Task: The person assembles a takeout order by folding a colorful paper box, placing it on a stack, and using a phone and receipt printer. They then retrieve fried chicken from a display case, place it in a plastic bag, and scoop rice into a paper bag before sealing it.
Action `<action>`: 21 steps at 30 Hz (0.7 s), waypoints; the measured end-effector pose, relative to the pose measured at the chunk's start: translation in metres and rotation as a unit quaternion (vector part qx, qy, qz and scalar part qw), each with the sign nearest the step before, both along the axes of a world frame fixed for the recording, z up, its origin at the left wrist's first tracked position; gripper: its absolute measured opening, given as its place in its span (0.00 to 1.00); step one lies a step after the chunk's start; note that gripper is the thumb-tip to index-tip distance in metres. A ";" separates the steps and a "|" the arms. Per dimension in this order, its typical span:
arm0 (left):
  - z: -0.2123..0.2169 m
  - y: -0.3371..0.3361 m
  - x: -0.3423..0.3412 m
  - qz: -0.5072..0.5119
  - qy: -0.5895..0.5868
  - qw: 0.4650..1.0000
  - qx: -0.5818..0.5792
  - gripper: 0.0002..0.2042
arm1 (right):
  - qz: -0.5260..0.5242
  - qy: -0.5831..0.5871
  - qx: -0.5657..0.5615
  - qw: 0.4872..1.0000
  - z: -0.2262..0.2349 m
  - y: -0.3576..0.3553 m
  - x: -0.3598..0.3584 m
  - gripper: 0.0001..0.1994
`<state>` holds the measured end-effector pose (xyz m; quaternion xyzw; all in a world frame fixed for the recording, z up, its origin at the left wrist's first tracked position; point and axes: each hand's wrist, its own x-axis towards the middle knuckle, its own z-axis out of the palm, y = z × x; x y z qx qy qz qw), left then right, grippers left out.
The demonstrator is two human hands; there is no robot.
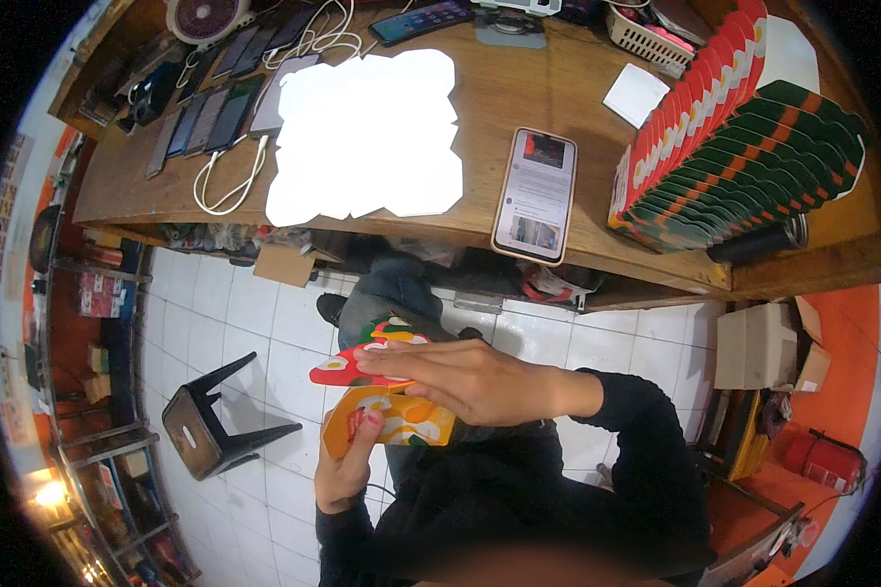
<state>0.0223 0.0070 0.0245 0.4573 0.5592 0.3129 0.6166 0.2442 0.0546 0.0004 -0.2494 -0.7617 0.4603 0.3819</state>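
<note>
Both hands meet low in the view, at about six o'clock from the centre, over the person's lap. The left hand (346, 470) grips the lower edge of a printed cardboard piece (387, 391), thumb on its orange face. The right hand (470, 380) lies flat across the same piece, fingers stretched toward nine o'clock and pressing on the red and green flap at its top. The cardboard looks partly folded, though the hand hides its middle, so I cannot tell how far.

Above them runs a wooden table (499, 93). On it, at about eleven o'clock, lies a stack of flat white sheets (367, 137) with notched edges. A phone (535, 196) with a lit screen lies at one o'clock, near the table's front edge. At two o'clock, a leaning row of folded red and green cartons (744, 147) stands against the table's right end. More phones (210, 112) with white cables lie at ten o'clock. A dark stool (215, 426) lies tipped on the white tiled floor (235, 323) at eight o'clock.
</note>
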 end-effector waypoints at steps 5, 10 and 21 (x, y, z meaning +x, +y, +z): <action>0.001 -0.003 -0.003 -0.027 -0.043 0.999 0.011 0.19 | 0.046 0.035 -0.031 0.998 0.011 0.007 0.005 0.24; 0.004 -0.002 -0.005 -0.010 -0.011 1.000 -0.010 0.19 | 0.026 -0.067 -0.067 0.995 0.022 0.003 0.002 0.27; -0.003 0.022 -0.012 0.138 -0.070 0.984 -0.091 0.25 | -0.182 -0.047 0.352 0.917 -0.011 -0.030 -0.032 0.18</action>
